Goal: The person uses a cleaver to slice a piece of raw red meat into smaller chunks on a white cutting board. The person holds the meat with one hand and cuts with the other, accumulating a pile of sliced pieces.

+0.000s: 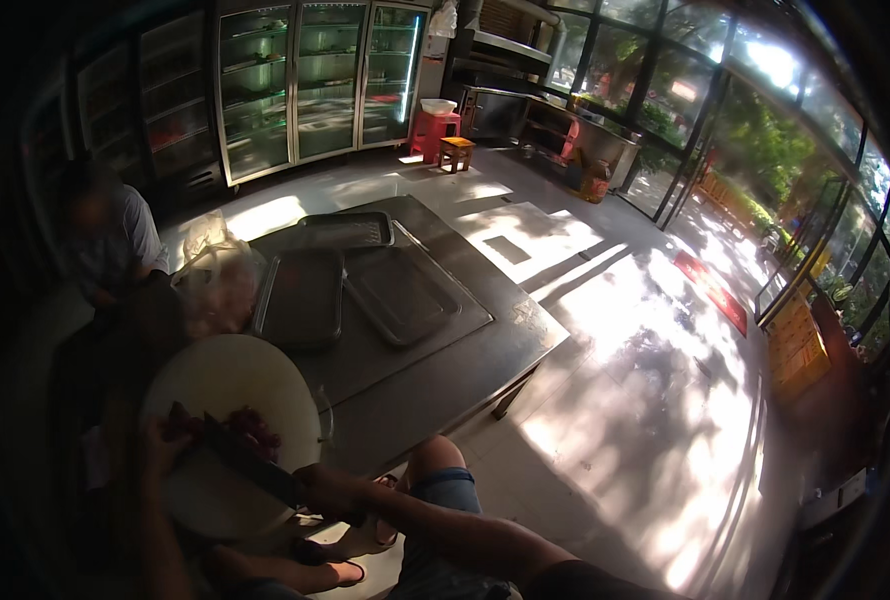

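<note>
My right hand [326, 491] grips the handle of a broad dark-bladed kitchen knife [246, 461]. Its blade reaches leftward over a round, pale cutting board [223, 375] at the table's near corner. Against the blade's far side sits a pile of dark red cut pieces [253, 433], too dim to name closely. At the board's left edge my left hand [161, 446] has its fingers on another dark red piece [182, 422], just beyond the knife's tip. Shadow hides much of both hands.
A metal table [385, 397] bears three dark trays [302, 296] and a clear plastic bag [223, 289] of reddish contents. Another person [129, 232] sits at the left. Behind stand glass-door refrigerators [328, 82], a red stool [433, 135] and a small wooden stool [456, 152].
</note>
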`<state>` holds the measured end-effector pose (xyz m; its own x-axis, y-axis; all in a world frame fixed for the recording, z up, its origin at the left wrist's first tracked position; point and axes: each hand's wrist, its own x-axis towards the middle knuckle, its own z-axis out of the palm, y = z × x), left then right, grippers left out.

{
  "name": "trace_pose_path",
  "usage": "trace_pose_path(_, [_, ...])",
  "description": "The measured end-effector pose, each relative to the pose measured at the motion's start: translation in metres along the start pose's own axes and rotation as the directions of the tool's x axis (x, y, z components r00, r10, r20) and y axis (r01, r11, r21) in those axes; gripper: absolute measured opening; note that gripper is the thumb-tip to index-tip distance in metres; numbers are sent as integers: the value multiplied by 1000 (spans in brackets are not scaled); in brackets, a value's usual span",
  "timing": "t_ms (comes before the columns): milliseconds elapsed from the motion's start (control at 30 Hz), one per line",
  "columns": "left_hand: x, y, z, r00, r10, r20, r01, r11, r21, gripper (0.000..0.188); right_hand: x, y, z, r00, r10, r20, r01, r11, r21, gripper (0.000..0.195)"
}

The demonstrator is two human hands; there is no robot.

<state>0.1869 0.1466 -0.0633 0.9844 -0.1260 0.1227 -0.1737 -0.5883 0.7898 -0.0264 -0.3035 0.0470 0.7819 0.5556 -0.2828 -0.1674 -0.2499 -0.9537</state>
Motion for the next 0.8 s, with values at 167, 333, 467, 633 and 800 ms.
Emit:
trace_pose_path(167, [-22,4,11,962,241,125,-262,945,195,58,20,-4,-7,988,-130,-78,125,990,-64,32])
trace_pose_path(333, [-68,117,34,987,3,-163,57,931,361,56,9,-22,-8,992,84,-98,-78,995,65,42])
trace_pose_path(467, [-88,132,30,966,23,-258,12,991,134,45,23,10,-7,991,-1,-135,-13,994,-108,35])
trace_pose_path(633, [-120,170,7,961,-94,-259,24,966,-258,41,9,-20,-11,980,169,-104,-134,951,280,26])
trace_pose_path(800, [-138,196,-17,965,-218,-145,32,649,-760,47,16,-29,-15,966,223,-130,-167,925,342,19])
